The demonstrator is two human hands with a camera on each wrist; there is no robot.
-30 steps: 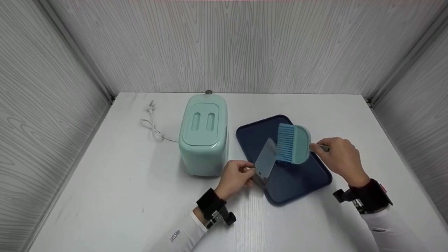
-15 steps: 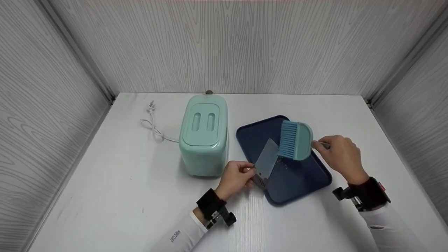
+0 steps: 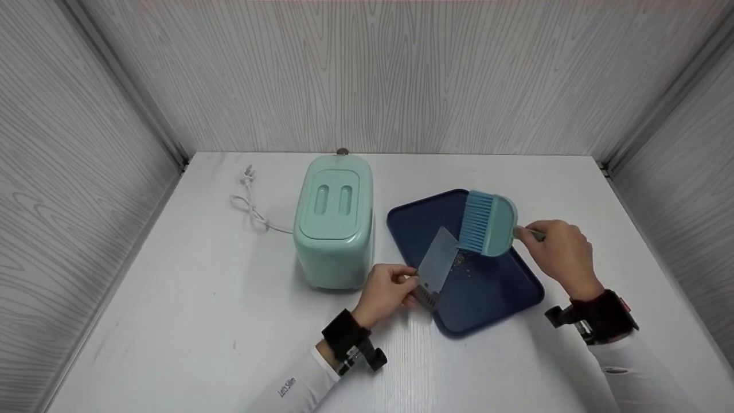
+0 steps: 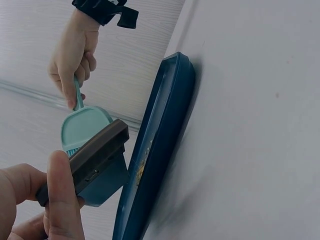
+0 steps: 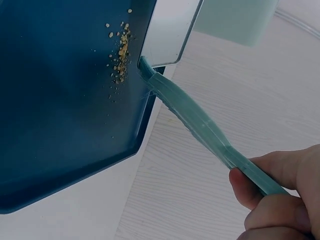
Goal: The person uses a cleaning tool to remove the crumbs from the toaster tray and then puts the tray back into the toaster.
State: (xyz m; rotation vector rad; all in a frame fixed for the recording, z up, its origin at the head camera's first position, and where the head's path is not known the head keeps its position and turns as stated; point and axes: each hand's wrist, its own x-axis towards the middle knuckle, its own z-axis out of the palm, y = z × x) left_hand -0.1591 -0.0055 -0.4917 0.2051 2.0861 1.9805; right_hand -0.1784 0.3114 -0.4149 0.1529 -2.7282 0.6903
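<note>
- Head view: pinching the panel (image 3: 438, 258) by one dark edge between thumb and fingers of the left hand (image 3: 384, 292).
- Gripping the brush (image 3: 499, 226) by the handle with the right hand (image 3: 559, 252), above the far right part of the tray (image 3: 487, 304), with bristles pointed left.
- Slanting the panel across the left rim of the tray, with the far end next to the bristles.
- Scattered on the tray, just beside the panel and near the bristles: crumbs (image 3: 460, 262).
- Standing on the worktop (image 3: 172, 321), left of the tray: a mint appliance (image 3: 332, 229) with two oblong recesses on top.
- Lying farther left, bundled: a white cord (image 3: 252, 212).
- Behind: a wood-grain wall (image 3: 367, 74).
- Left wrist view: holding the panel tilted at the inner side of the tray, dark edge uppermost, close to the crumbs.
- Beyond the panel: the brush, clasped by the handle in the right hand.
- Right wrist view: curling fingers round the brush handle, with the bristle end at a corner of the panel; cannot tell whether touching.
- Strewn in a golden-brown streak on the tray, near that corner: the crumbs.
</note>
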